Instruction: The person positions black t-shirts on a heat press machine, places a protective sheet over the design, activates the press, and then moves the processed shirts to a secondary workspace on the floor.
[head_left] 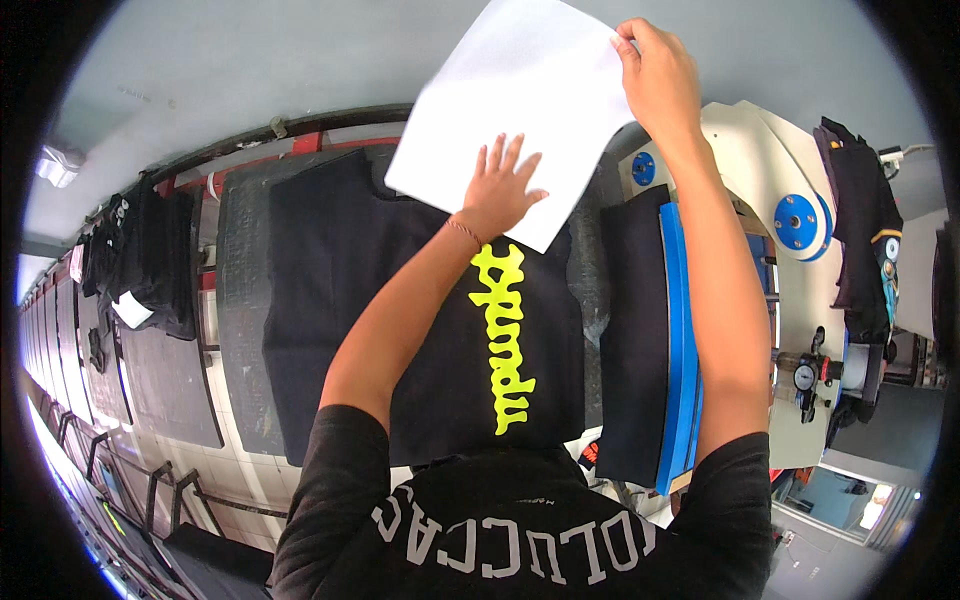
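A white sheet of paper [540,85] slants over the far part of a black garment piece [350,310]. My left hand [503,188] lies on the sheet with its fingers spread. At the sheet's far right corner, my right hand [660,80] pinches the edge between thumb and fingers. Neon yellow lettering [508,360] runs down the garment piece, and its far end meets the sheet's near corner. The garment piece is spread on a dark board [240,320]. What lies beneath the sheet is hidden.
To the right is a narrow blue-edged board [683,350] with black fabric [632,350] on it. Beyond it stands a cream machine [740,150] with blue discs and a pressure gauge [804,377]. Dark garments [155,260] are piled at left, beside a row of boards [165,370].
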